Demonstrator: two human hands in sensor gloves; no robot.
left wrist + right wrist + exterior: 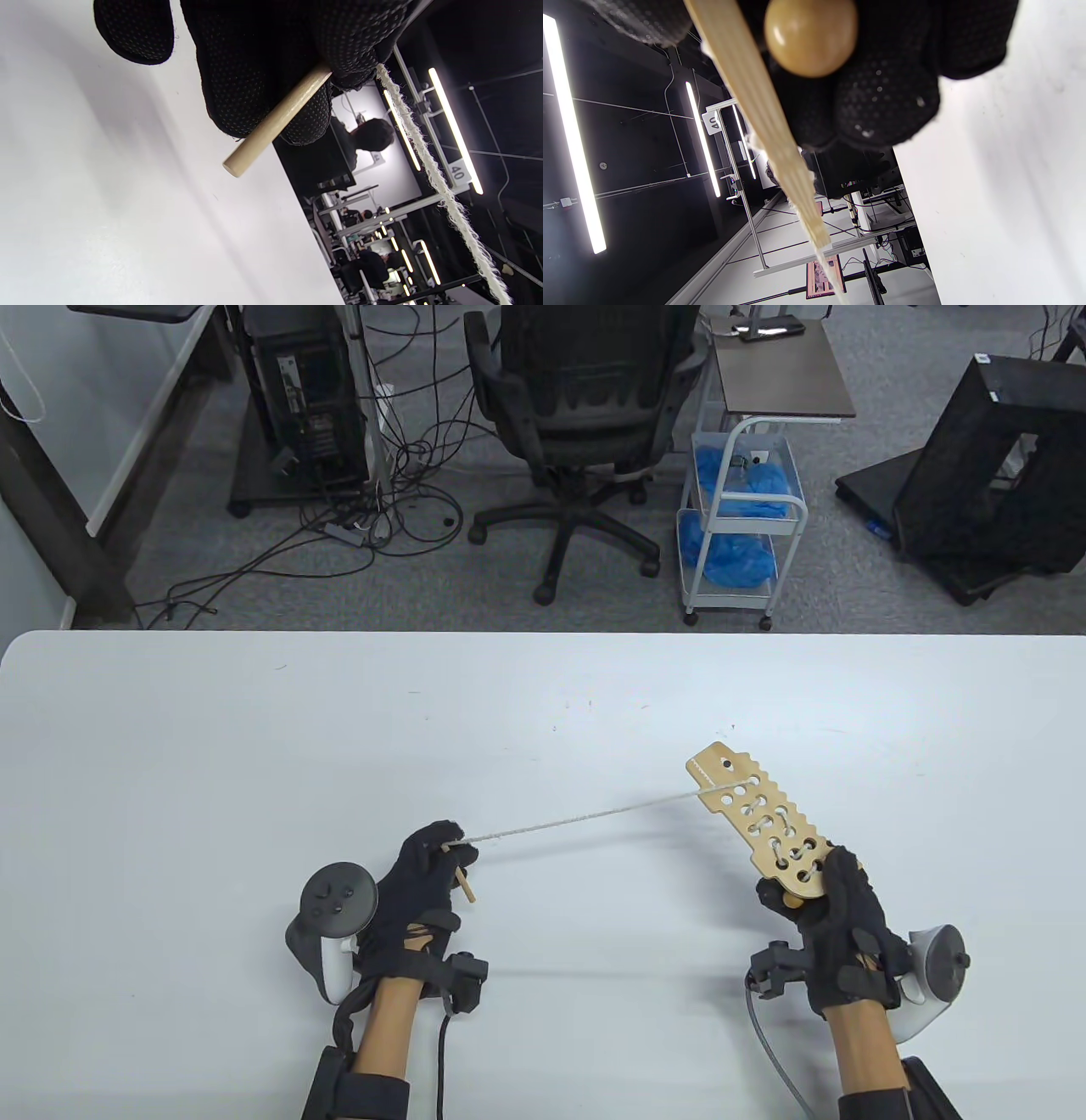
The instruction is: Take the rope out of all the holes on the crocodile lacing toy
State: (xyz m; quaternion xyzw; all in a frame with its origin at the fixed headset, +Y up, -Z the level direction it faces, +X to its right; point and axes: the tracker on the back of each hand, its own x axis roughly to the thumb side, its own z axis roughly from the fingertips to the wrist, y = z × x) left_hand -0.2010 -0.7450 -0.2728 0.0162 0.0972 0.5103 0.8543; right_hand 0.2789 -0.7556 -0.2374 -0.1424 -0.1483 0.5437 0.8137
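The wooden crocodile lacing toy (pixel 764 823) is a flat tan board with many holes, held above the white table (pixel 254 746) by my right hand (pixel 836 912), which grips its near end. It shows edge-on in the right wrist view (pixel 755 106), with a round wooden bead (pixel 810 36) against my fingers. A white rope (pixel 585 816) runs taut from a hole near the toy's far end to my left hand (pixel 433 865). My left hand pinches the rope's wooden needle (pixel 463 886), seen close in the left wrist view (pixel 275 123) beside the rope (pixel 428 169). Rope still laces several holes.
The table's far edge (pixel 543 634) runs across the middle of the table view. Beyond it stand an office chair (pixel 585 415), a white cart with blue cloths (pixel 738 526) and a computer tower (pixel 305 398) on the floor.
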